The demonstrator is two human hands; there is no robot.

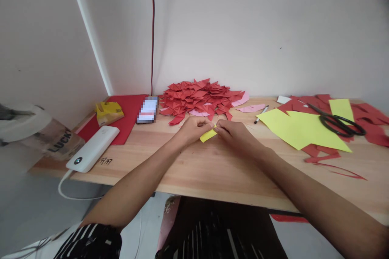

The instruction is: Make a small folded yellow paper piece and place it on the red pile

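Observation:
Above the middle of the wooden table, a small piece of yellow paper [208,135] is pinched between both hands. My left hand [196,128] grips it from the left, thumb and fingertips pressed together. From the right, my right hand [232,133] pinches its upper edge, close to the left fingertips. The fingers hide part of the paper, so I cannot tell its full shape. Just behind the hands lies a heap of folded red paper pieces [197,97], with a few pink scraps [251,108] at its right side.
On the right, black-handled scissors [342,125] lie over a yellow sheet [299,127] and red paper scraps [375,117]. A pen [261,114] lies nearby. Leftward are a phone [148,110], red sheets [129,129], a yellow packet [109,112], a cabled white power bank [92,149] and a cup [54,137].

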